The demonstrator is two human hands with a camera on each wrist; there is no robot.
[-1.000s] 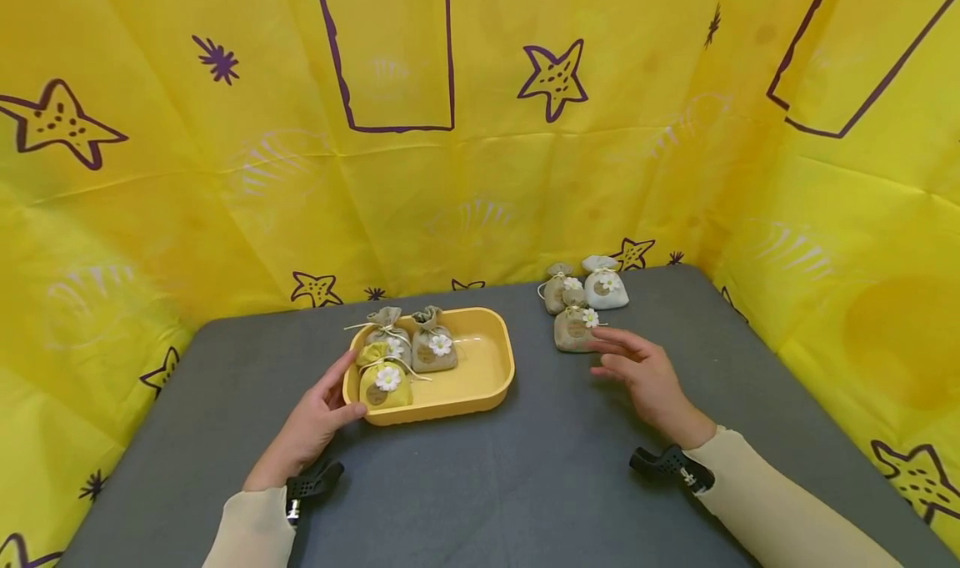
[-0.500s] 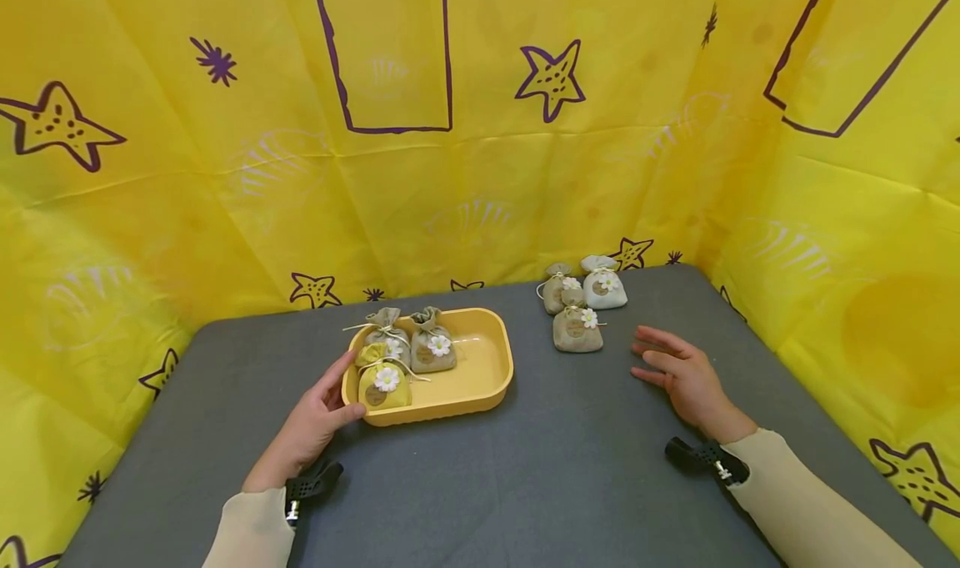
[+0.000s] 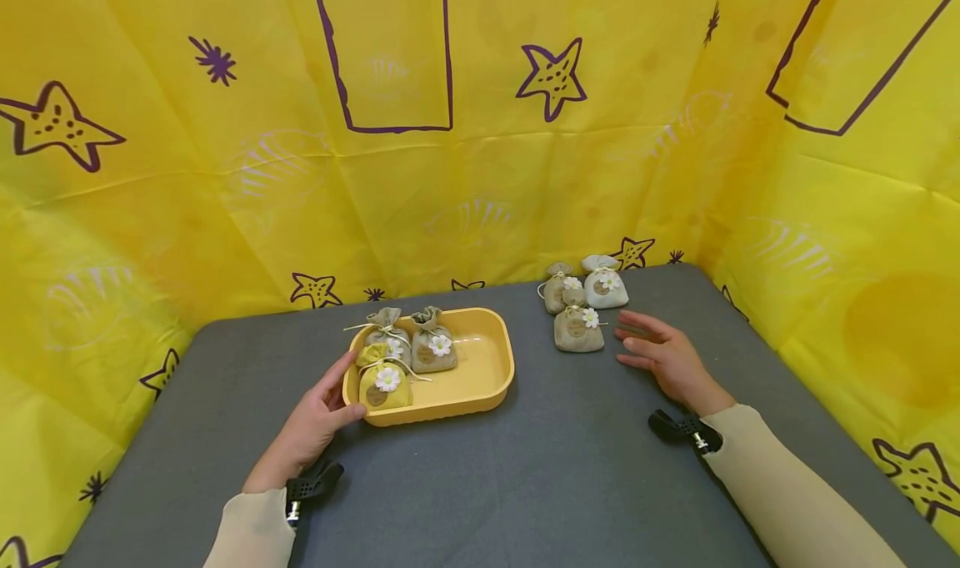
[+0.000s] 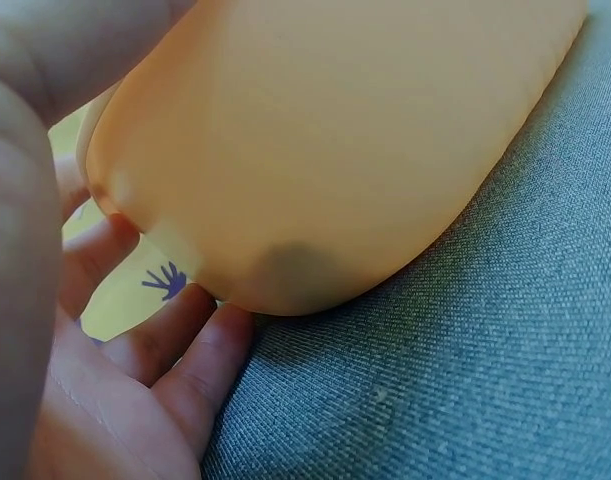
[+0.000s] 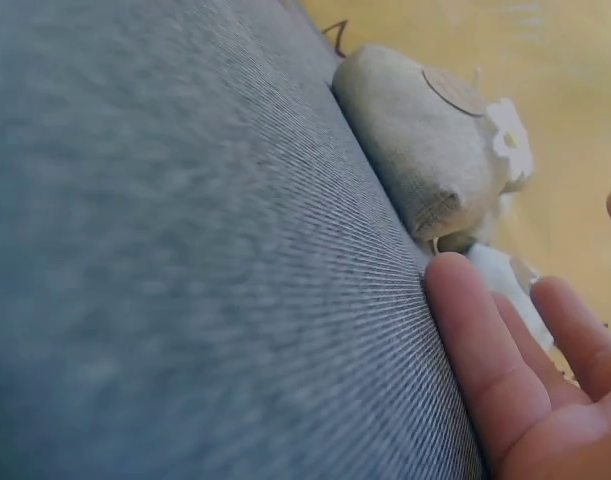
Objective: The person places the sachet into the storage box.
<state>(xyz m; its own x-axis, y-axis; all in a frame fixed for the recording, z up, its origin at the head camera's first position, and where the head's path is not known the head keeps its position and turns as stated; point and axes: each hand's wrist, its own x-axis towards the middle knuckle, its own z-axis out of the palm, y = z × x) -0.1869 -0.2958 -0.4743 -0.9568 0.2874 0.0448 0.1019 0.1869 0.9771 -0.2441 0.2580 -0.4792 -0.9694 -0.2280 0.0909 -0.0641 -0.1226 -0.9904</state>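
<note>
At the left end of the tray (image 3: 480,372), the left hand (image 3: 311,422) is gripping its rim; three cloth bags (image 3: 429,359) are sitting inside. Right of the tray, the right hand (image 3: 669,364) is extending loose, empty fingers near three more bags (image 3: 573,334).

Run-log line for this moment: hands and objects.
left hand: holds yellow rounded-rectangular tray | right hand: empty, beside beige cloth drawstring pouch | in tray: three cloth pouches | on grey fabric surface: three pouches

Creased yellow walls (image 3: 405,218), cloth, back and sides. Purple starfish (image 3: 552,80) printed on; pale prints (image 3: 273,163) look like shells, too faint to be sure. Grey table (image 3: 465,493), rounded far corners.
</note>
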